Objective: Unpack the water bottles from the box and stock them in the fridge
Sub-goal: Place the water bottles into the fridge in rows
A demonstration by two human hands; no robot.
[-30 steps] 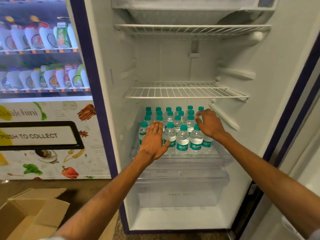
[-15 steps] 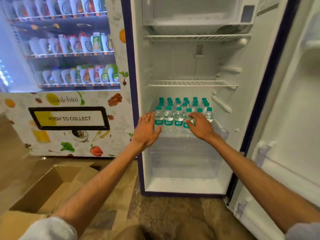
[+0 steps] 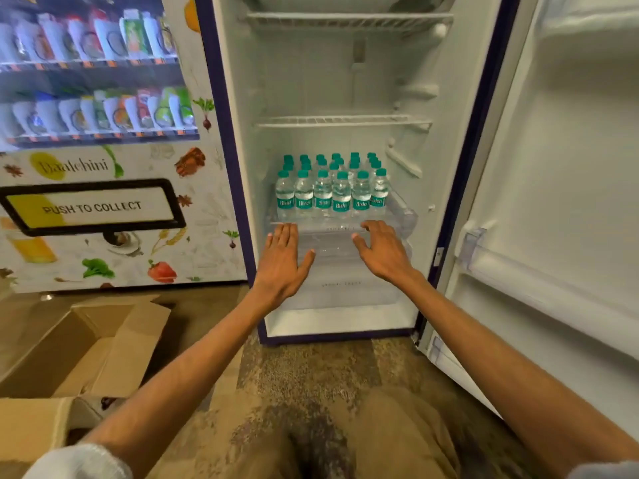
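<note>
Several small water bottles (image 3: 332,193) with teal caps and teal labels stand in tidy rows on the glass shelf (image 3: 397,210) of the open fridge. My left hand (image 3: 281,261) hovers just below the shelf's front edge, fingers straight and together, holding nothing. My right hand (image 3: 382,250) is spread in front of the shelf's right part, fingers relaxed, also empty. Neither hand touches a bottle. The cardboard box (image 3: 79,354) sits open on the floor at the lower left; its inside is mostly hidden.
The fridge door (image 3: 560,202) stands open at the right. Two white wire shelves (image 3: 342,121) above the bottles are bare. A clear drawer (image 3: 342,285) sits below the glass shelf. A vending machine (image 3: 96,150) stands to the left. My knees fill the lower middle.
Both hands have pulled back from the bottles and now sit in front of and below the shelf. My head has moved back and lower, so the floor and box show more.
</note>
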